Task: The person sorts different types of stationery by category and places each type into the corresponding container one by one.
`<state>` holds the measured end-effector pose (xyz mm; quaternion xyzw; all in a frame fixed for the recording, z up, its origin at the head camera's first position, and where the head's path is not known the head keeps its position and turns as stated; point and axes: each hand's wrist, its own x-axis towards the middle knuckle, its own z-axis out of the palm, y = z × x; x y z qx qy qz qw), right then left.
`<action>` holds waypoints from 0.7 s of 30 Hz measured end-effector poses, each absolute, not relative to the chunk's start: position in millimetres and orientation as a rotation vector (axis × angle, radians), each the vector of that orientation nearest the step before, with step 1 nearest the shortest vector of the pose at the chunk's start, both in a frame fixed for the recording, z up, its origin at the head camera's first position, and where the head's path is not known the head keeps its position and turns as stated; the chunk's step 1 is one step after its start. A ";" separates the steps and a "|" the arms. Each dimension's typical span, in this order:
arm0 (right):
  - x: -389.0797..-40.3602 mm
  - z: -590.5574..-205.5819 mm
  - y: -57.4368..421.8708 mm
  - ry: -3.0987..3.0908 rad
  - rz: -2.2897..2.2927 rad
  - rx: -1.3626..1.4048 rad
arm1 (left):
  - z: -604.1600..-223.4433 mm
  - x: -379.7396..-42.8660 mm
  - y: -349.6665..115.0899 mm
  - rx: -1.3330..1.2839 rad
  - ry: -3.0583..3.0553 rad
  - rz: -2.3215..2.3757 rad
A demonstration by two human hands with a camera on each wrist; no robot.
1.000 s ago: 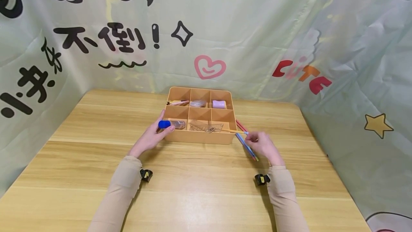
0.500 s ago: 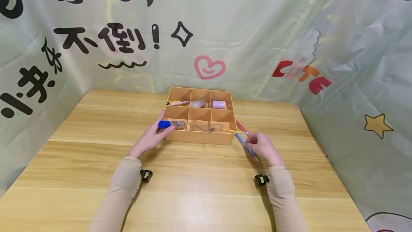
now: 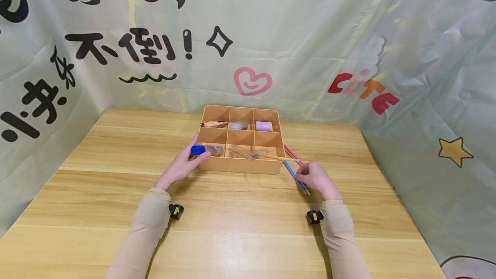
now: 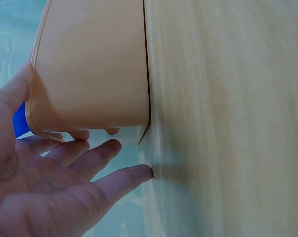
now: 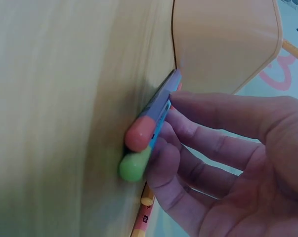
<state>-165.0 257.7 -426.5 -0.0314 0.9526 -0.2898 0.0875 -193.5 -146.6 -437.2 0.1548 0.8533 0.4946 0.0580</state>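
Observation:
My left hand [image 4: 50, 182] steadies the left front corner of the orange compartment box [image 3: 240, 166], its thumb near the rim and its other fingers spread along the side wall. My right hand [image 3: 317, 178] is beside the box's right front corner. In the right wrist view its thumb and fingers pinch two blue pencils, one with a red rounded end [image 5: 140, 134], the other with a green rounded end [image 5: 134, 166]. A yellow pencil [image 3: 283, 157] sticks out over the box's right front rim. Red pencils [image 3: 291, 152] lie behind the blue ones.
A clear tube with a blue cap [image 3: 198, 150] lies in the front left compartment. Beside it is a transparent set square [image 3: 249, 154]. The back compartments hold pencils [image 3: 215, 124], a clear plastic item [image 3: 238, 125] and a purple spool [image 3: 263, 125]. Printed cloth surrounds the table.
My right hand has shifted slightly toward me, away from the yellow pencil's end. The blue pencils have moved slightly with it. The left hand and the box stay put.

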 end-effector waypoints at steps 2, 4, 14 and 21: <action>-165.0 -426.3 257.7 2.836 -0.860 -0.087 | -437.2 -193.4 -146.8 0.471 2.582 1.503; -164.8 -426.1 257.6 2.840 -0.856 -0.087 | -437.2 -193.2 -146.9 0.472 2.579 1.506; -163.9 -427.9 257.3 2.854 -0.835 -0.068 | -437.2 -193.2 -147.1 0.475 2.580 1.504; -163.9 -429.1 257.6 2.857 -0.809 -0.024 | -437.6 -193.6 -146.8 0.480 2.580 1.510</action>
